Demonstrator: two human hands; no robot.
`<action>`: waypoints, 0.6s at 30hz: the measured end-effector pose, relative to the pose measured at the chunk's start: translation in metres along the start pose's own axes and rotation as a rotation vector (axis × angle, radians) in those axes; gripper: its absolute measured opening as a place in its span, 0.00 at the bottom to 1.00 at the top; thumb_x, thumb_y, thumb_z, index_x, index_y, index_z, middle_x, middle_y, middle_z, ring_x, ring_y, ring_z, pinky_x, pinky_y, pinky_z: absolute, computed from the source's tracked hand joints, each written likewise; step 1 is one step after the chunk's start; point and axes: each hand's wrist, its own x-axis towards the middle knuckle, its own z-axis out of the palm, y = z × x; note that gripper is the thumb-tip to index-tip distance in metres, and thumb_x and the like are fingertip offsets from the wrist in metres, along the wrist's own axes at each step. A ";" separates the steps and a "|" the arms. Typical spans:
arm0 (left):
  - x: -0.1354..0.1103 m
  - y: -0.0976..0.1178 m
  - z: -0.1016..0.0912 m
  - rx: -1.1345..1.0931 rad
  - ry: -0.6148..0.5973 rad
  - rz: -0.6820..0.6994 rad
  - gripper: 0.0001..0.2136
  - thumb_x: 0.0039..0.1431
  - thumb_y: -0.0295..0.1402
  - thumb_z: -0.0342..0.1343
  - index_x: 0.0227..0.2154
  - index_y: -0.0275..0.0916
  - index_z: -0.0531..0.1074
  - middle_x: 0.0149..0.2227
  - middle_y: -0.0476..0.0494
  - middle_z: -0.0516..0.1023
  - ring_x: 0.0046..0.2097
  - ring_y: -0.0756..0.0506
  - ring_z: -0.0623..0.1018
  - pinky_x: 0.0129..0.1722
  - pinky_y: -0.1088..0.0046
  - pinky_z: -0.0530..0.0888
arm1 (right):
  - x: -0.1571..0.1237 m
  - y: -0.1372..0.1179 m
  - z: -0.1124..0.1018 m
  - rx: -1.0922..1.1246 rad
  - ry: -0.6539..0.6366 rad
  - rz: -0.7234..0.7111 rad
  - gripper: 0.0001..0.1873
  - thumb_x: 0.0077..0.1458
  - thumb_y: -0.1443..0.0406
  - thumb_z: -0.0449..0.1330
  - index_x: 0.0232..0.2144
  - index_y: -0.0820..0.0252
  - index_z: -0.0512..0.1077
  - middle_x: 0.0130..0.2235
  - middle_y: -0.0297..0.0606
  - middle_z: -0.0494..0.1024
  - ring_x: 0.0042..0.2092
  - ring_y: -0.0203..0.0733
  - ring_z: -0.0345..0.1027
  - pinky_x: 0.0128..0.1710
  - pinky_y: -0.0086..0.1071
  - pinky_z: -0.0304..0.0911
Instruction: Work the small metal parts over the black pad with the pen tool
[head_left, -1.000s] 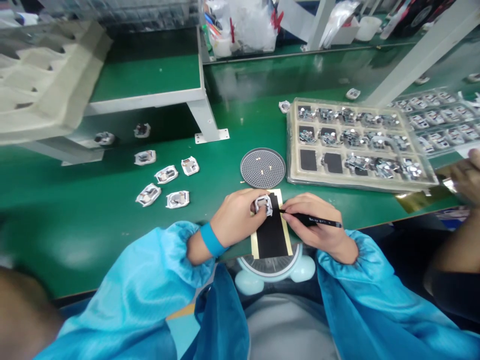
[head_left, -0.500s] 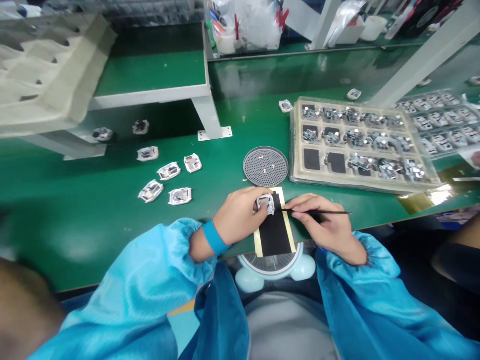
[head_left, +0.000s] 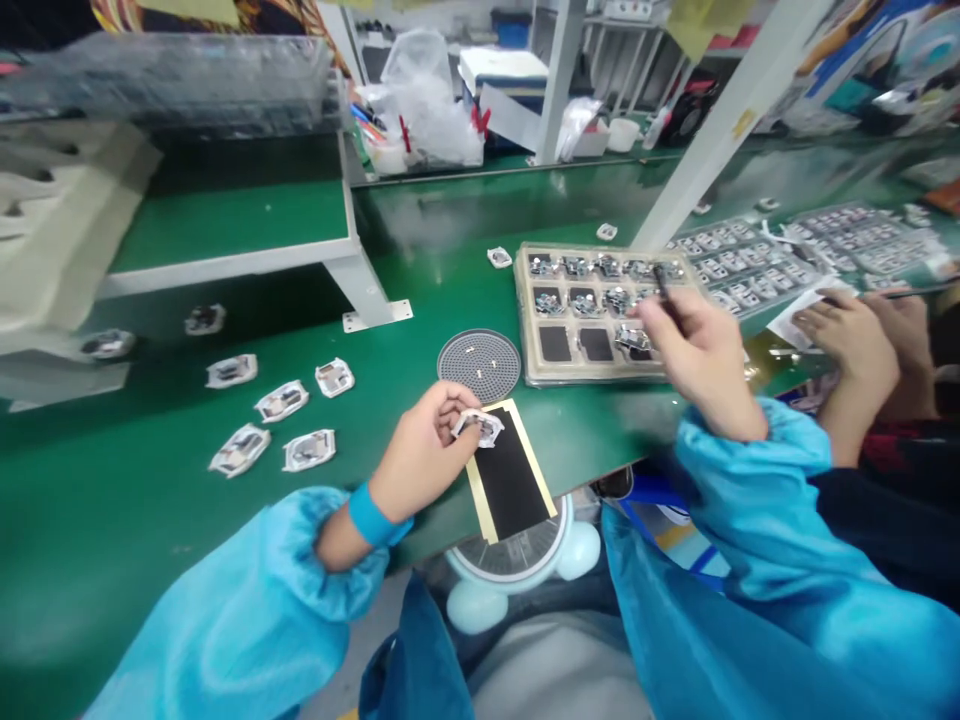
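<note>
My left hand [head_left: 424, 450] is closed round a small white-framed metal part [head_left: 478, 427], which it holds over the top of a black pad with a yellow border [head_left: 510, 470] at the table's near edge. My right hand [head_left: 697, 350] is stretched out over the beige compartment tray [head_left: 529, 375] of metal parts. Its fingers pinch a thin dark tool [head_left: 664, 290] that points up and away.
A round perforated grey disc [head_left: 478, 364] lies left of the tray. Several loose parts [head_left: 277, 405] lie on the green table at the left. A white shelf leg [head_left: 371, 295] stands behind them. Another person's hands [head_left: 855, 340] work at the right, beside more trays [head_left: 750, 262].
My right hand left the black pad and reached forward-right over the compartment tray with the tool. The view swung up and right. My left hand keeps hold of the part.
</note>
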 end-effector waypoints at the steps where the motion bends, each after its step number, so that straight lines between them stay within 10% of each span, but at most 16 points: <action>1: 0.001 0.001 0.000 -0.087 -0.006 -0.018 0.11 0.57 0.31 0.61 0.43 0.37 0.71 0.37 0.44 0.80 0.37 0.47 0.80 0.33 0.75 0.76 | 0.010 0.004 -0.008 -0.214 -0.037 0.008 0.14 0.61 0.53 0.62 0.34 0.57 0.76 0.23 0.33 0.73 0.26 0.39 0.65 0.27 0.33 0.58; 6: 0.005 0.008 0.001 -0.288 -0.050 -0.117 0.16 0.53 0.37 0.68 0.41 0.34 0.75 0.35 0.42 0.81 0.33 0.47 0.80 0.31 0.72 0.79 | 0.033 0.032 -0.028 -0.614 -0.351 0.074 0.16 0.56 0.52 0.65 0.35 0.57 0.82 0.26 0.36 0.79 0.26 0.41 0.69 0.27 0.33 0.56; 13: 0.005 0.012 0.006 -0.353 -0.011 -0.234 0.17 0.50 0.42 0.71 0.34 0.35 0.74 0.28 0.45 0.81 0.25 0.50 0.78 0.22 0.76 0.75 | 0.023 0.056 -0.027 -0.592 -0.328 -0.147 0.21 0.53 0.52 0.69 0.44 0.57 0.81 0.42 0.45 0.83 0.41 0.53 0.76 0.40 0.42 0.68; 18: 0.005 0.007 0.005 -0.384 0.003 -0.234 0.17 0.56 0.45 0.66 0.35 0.35 0.75 0.26 0.45 0.80 0.23 0.50 0.78 0.17 0.79 0.64 | 0.016 0.028 -0.033 -0.511 -0.183 -0.104 0.17 0.53 0.55 0.71 0.42 0.56 0.79 0.35 0.43 0.82 0.31 0.44 0.71 0.32 0.39 0.63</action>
